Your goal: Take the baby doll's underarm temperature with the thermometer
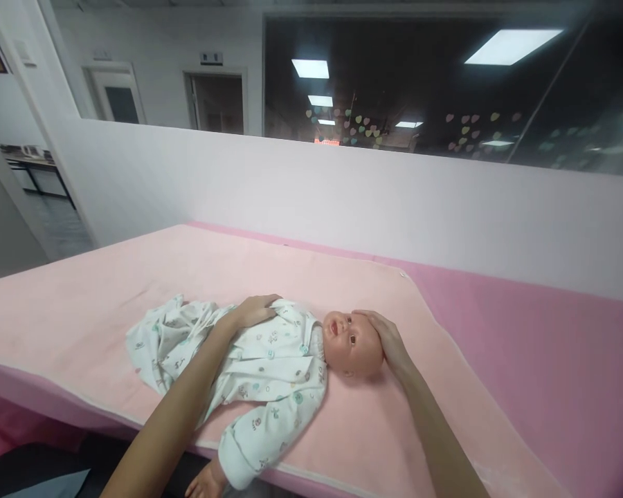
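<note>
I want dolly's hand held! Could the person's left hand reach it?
Probably yes: the left hand rests open on the doll's clothes, and nothing covers the doll's hand, which sticks out past the pink mat's edge.

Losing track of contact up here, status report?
Left hand on the doll's clothed torso. Right hand on top of doll's head. Doll face-up on pink mat; nothing between hands.

Both hands (255,311) touch the doll (354,346), its far arm apparently hidden.
</note>
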